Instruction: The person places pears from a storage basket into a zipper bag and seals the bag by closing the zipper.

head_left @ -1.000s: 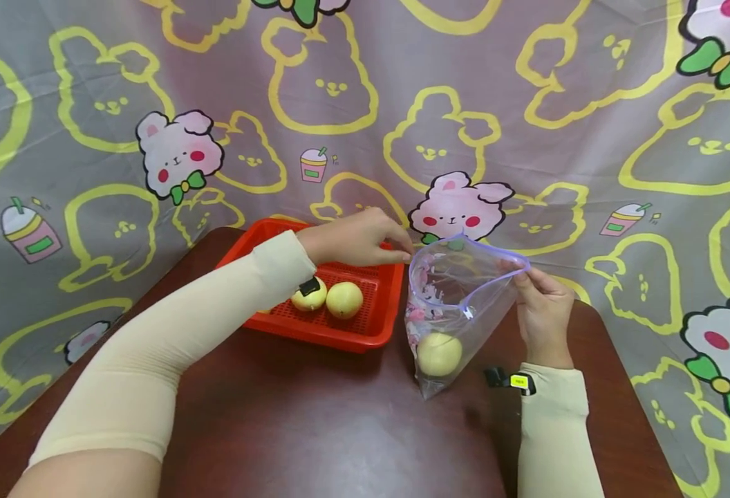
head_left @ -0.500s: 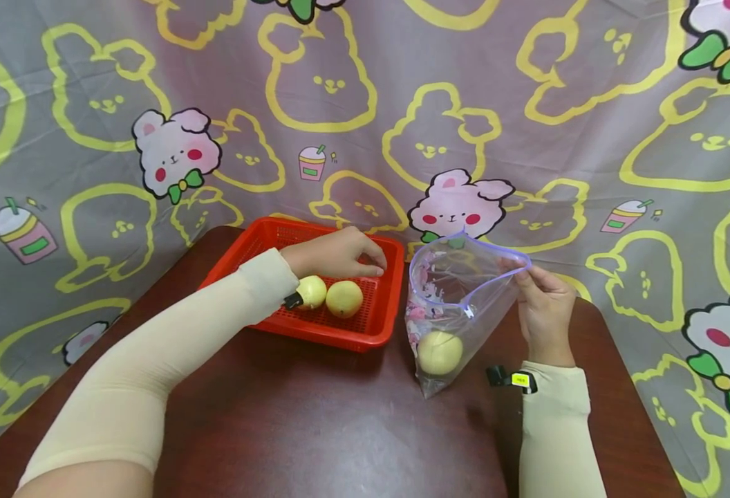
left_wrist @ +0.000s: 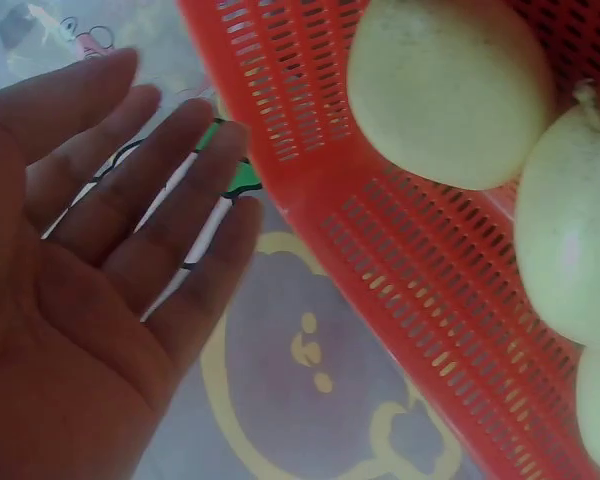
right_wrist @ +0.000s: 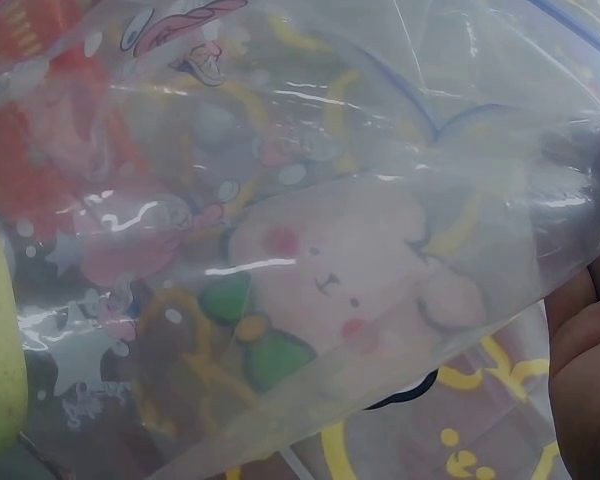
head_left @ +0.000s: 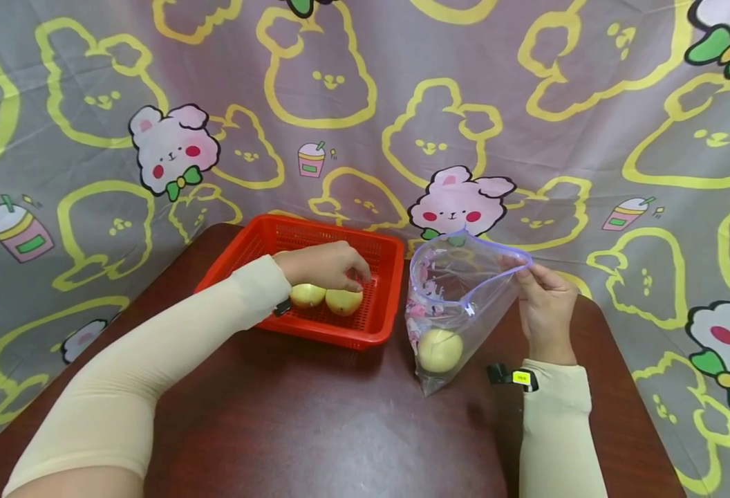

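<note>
Over the red plastic basket (head_left: 395,283) my left hand (head_left: 324,266) hangs with loosely bent fingers, close above pale yellow round fruits, one of them the right-hand fruit (head_left: 343,302). In the left wrist view the open palm (left_wrist: 100,270) faces the camera, holding nothing; a fruit with a short stem (left_wrist: 580,230) lies against another fruit (left_wrist: 450,90). My right hand (head_left: 549,311) pinches the purple-edged rim of a clear zip bag (head_left: 489,297), its mouth spread wide. One pale yellow fruit (head_left: 441,350) sits at the bag's bottom; pink cartoon prints cover the bag's left side.
A dark reddish-brown table (head_left: 315,429) carries the basket at its back left. Behind it hangs a grey cartoon-print cloth (head_left: 365,62), which also runs along both sides. A wrist camera with a yellow label (head_left: 522,378) is strapped to the right sleeve.
My left hand has moved left and down, from beside the bag's mouth to over the fruits in the basket. My right hand and the bag have stayed in nearly the same place.
</note>
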`<state>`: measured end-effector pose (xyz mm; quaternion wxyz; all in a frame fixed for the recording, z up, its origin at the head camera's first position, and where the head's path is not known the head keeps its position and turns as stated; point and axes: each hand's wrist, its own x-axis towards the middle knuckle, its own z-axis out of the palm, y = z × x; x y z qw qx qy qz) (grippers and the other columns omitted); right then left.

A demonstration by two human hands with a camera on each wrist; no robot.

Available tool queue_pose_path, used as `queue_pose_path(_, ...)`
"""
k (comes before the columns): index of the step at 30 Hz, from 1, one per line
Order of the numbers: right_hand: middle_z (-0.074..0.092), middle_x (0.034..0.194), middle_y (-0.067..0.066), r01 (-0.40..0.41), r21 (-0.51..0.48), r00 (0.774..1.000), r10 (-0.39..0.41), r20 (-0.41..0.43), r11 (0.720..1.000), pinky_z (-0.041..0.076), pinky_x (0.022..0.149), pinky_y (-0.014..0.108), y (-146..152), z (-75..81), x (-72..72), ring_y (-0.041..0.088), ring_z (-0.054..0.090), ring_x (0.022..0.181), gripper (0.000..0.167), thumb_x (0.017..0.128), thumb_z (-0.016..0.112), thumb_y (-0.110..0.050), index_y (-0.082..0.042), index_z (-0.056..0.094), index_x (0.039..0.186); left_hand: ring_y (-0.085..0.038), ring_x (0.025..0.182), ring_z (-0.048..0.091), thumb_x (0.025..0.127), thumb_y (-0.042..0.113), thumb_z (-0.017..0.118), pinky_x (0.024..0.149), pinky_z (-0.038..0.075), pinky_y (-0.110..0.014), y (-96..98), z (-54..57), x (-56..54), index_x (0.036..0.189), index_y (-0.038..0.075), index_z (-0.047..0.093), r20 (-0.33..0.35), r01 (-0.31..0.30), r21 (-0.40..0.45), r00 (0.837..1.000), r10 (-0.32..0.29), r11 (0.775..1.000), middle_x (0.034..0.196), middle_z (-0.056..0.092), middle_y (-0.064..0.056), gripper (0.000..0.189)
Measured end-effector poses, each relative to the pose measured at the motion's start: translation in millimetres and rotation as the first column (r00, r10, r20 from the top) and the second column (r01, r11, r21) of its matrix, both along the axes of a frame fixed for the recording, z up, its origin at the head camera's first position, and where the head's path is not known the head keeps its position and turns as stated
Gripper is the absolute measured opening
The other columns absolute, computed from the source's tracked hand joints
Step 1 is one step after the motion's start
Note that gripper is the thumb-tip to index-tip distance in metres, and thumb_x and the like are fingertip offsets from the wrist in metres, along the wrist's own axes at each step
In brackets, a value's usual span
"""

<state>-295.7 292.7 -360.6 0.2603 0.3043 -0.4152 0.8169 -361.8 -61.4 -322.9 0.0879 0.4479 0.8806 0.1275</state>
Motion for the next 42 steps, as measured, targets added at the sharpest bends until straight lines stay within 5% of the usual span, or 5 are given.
queue_pose_path(7,0.066,0.098,0.031,0.013,0.005,1.000,-0.013,0.000,1.000,0.050,0.089,0.041,5.4,1.6,4.3,0.037,0.068,0.095,0.021,0.085,0.058,0.021,0.027,0.058,0.106,-0.015,0.104,0.060,0.085,0.017,0.077,0.089,0.049,-0.030,5.0,-10.8,3.3,0.120,0.018,0.070,0.092,-0.032,-0.136,0.995,0.045,0.990,0.116,0.067,0.003,0.035)
queue_pose_path(16,0.067,0.099,0.030,-0.005,0.018,1.000,0.005,0.021,1.000,0.050,0.090,0.042,5.5,0.2,7.4,0.035,0.068,0.095,0.022,0.087,0.053,0.023,0.028,0.055,0.108,-0.014,0.092,0.057,0.082,0.014,0.078,0.082,0.049,-0.027,6.0,-18.0,4.2,0.128,0.022,0.065,0.116,-0.074,-0.224,0.988,0.102,0.972,0.114,0.065,0.002,0.049)
queue_pose_path(23,0.066,0.098,0.033,-0.039,-0.012,0.999,0.039,-0.002,0.999,0.050,0.089,0.042,1.1,-0.8,4.6,0.038,0.068,0.095,0.020,0.087,0.053,0.022,0.029,0.056,0.106,-0.016,0.090,0.057,0.080,0.016,0.080,0.082,0.049,-0.030,4.7,-20.4,-3.2,0.127,0.022,0.065,0.097,-0.066,-0.257,0.991,0.094,0.964,0.109,0.066,0.003,0.049)
queue_pose_path(30,0.065,0.097,0.033,-0.061,-0.036,0.998,0.060,-0.026,0.998,0.049,0.090,0.044,-0.7,-1.1,-0.9,0.040,0.067,0.094,0.021,0.087,0.055,0.021,0.029,0.056,0.106,-0.015,0.109,0.052,0.078,0.018,0.081,0.092,0.045,-0.033,9.8,-19.4,-15.3,0.136,0.018,0.058,0.074,-0.112,-0.353,0.986,0.147,0.929,0.130,0.057,0.000,0.063)
queue_pose_path(42,0.066,0.097,0.033,-0.044,-0.011,0.999,0.044,-0.030,0.999,0.050,0.089,0.040,3.6,-0.9,-1.9,0.039,0.067,0.094,0.021,0.087,0.054,0.021,0.027,0.057,0.107,-0.017,0.102,0.055,0.074,0.028,0.085,0.086,0.048,-0.032,29.7,-27.8,-28.4,0.135,0.018,0.059,0.047,-0.126,-0.421,0.986,0.161,0.898,0.120,0.061,0.004,0.067)
